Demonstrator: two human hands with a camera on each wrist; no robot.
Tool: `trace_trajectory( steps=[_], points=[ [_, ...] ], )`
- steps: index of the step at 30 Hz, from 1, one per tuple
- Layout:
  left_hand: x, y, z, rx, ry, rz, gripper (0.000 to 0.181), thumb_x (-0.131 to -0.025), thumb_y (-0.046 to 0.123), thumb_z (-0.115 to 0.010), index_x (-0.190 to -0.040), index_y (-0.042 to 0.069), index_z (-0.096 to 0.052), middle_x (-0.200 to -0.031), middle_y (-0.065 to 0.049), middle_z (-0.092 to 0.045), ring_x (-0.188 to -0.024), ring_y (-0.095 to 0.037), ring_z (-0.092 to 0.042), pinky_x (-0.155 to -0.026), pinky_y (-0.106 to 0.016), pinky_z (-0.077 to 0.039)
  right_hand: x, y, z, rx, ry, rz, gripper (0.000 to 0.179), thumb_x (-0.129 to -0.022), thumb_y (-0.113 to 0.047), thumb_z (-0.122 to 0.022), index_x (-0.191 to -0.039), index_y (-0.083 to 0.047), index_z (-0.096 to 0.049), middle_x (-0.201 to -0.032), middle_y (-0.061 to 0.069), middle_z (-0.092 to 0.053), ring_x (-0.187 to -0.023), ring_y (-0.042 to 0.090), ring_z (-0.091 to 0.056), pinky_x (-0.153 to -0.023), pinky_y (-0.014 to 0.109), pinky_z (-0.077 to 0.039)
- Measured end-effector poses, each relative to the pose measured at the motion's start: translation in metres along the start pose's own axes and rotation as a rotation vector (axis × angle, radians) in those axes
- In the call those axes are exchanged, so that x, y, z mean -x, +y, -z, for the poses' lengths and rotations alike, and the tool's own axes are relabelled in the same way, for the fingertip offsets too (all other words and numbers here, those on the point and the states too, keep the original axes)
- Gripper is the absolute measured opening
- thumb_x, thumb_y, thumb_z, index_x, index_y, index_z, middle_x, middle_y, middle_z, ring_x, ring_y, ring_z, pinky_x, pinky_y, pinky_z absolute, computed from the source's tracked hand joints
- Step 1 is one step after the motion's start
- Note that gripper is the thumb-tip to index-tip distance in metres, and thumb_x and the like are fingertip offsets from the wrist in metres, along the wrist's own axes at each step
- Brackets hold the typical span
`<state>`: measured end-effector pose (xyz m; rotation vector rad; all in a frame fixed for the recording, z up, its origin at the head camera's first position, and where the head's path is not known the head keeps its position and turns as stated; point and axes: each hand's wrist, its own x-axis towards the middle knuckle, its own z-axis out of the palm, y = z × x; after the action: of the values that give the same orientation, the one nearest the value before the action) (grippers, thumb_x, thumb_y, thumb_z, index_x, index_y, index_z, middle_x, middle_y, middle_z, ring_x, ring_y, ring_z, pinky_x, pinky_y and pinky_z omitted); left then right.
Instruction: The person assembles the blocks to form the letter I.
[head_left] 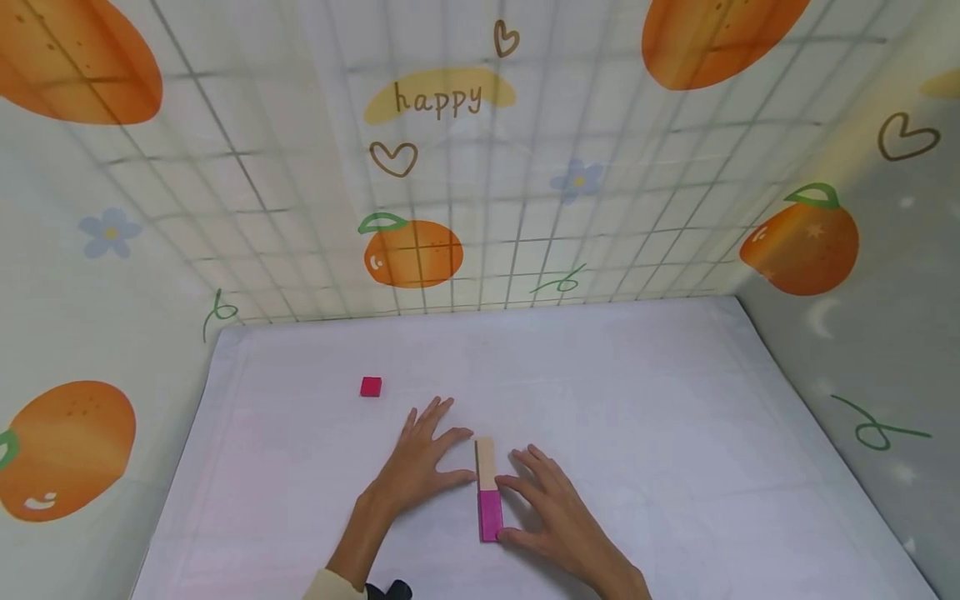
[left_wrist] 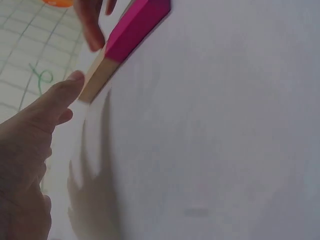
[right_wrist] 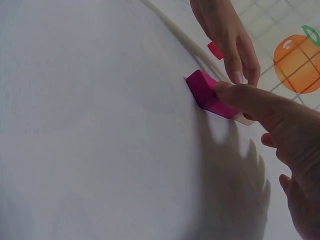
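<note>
I see 2 blocks end to end on the white tabletop, lying between the hands: the pale block farther from the person, the magenta block nearer. The left hand has thumb and index finger spread wide, tips near the pale block's left side; I cannot tell whether they touch it. The right hand is also spread wide, thumb at the magenta block's right side. Beyond the left hand I see 1 red block.
</note>
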<state>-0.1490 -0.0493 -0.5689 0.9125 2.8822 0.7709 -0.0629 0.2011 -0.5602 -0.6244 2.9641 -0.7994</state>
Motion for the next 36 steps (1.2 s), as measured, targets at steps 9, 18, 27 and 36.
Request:
trace_trajectory(
  steps=[9,18,27,36],
  points=[
    [0.01,-0.046,0.03,-0.119,0.213,0.161,0.039,-0.09,0.029,-0.073,-0.127,0.017,-0.065,-0.153,-0.018,-0.038,-0.146,-0.034,-0.026,-0.117,-0.061,-0.018,-0.004,0.0,0.0,-0.023,0.038,0.021,0.061,-0.08,-0.05,-0.079,-0.133,-0.024,-0.062,-0.152,0.009,-0.044,-0.146,0.032,-0.027,-0.109,0.063,-0.032],
    [0.013,-0.078,0.054,-0.155,0.288,0.38,0.048,-0.089,0.02,-0.073,-0.131,0.002,-0.058,-0.15,-0.028,-0.034,-0.143,-0.044,-0.026,-0.116,-0.064,-0.014,-0.016,0.005,0.003,-0.029,0.081,0.041,0.06,-0.084,-0.043,-0.078,-0.137,-0.02,-0.06,-0.151,0.012,-0.045,-0.145,0.036,-0.028,-0.111,0.065,-0.028],
    [0.011,-0.094,0.057,-0.199,0.329,0.349,0.048,-0.087,0.016,-0.075,-0.131,0.003,-0.06,-0.145,-0.03,-0.04,-0.139,-0.047,-0.032,-0.113,-0.068,-0.019,-0.033,0.01,0.005,-0.052,0.061,0.065,0.068,-0.083,-0.047,-0.078,-0.142,-0.019,-0.056,-0.153,0.013,-0.042,-0.148,0.035,-0.023,-0.111,0.064,-0.027],
    [0.006,-0.104,0.063,-0.192,0.288,0.362,0.044,-0.088,0.012,-0.074,-0.131,0.01,-0.064,-0.148,-0.03,-0.038,-0.14,-0.048,-0.03,-0.113,-0.068,-0.017,-0.038,0.011,0.002,-0.032,0.035,0.066,0.072,-0.081,-0.05,-0.079,-0.141,-0.016,-0.057,-0.152,0.014,-0.042,-0.147,0.037,-0.023,-0.112,0.062,-0.027]
  ],
)
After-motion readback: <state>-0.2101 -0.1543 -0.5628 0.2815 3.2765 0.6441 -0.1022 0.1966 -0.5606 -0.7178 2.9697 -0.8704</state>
